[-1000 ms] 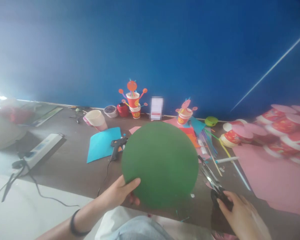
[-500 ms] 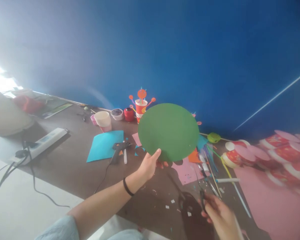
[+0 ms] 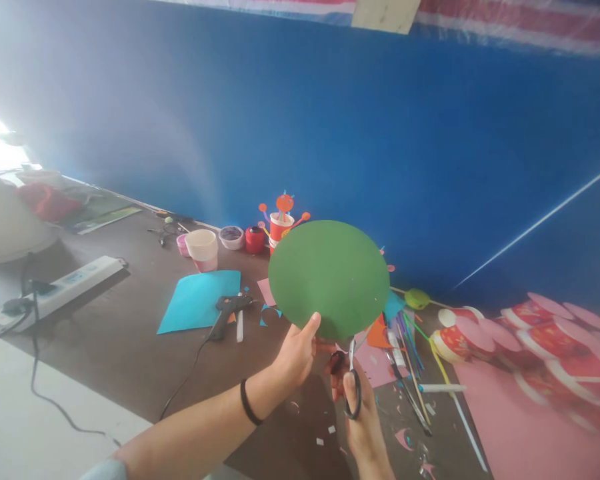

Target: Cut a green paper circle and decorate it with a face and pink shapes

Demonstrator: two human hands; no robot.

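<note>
A round sheet of green paper (image 3: 330,277) is held up above the table by my left hand (image 3: 297,353), thumb on its near face and fingers behind. Scissors (image 3: 353,380) with black handles are in my right hand (image 3: 363,413), thumb through one loop. Their blades point up at the lower edge of the green sheet and look parted; whether they touch the paper I cannot tell. Behind the sheet, part of a red paper cup figure (image 3: 281,227) with orange discs shows. Pink paper (image 3: 375,367) lies below and behind the scissors.
On the left are a glue gun (image 3: 227,313), blue paper (image 3: 195,300), a white cup (image 3: 203,248) and a power strip (image 3: 70,293). Red paper cups (image 3: 575,353) with pink discs crowd the right, by a large pink sheet (image 3: 500,420). Brushes (image 3: 410,393) and paper scraps lie nearby.
My right hand has brought the scissors left and up to the green sheet's lower edge. The scissors have turned so their blades face up. My view has shifted slightly upward.
</note>
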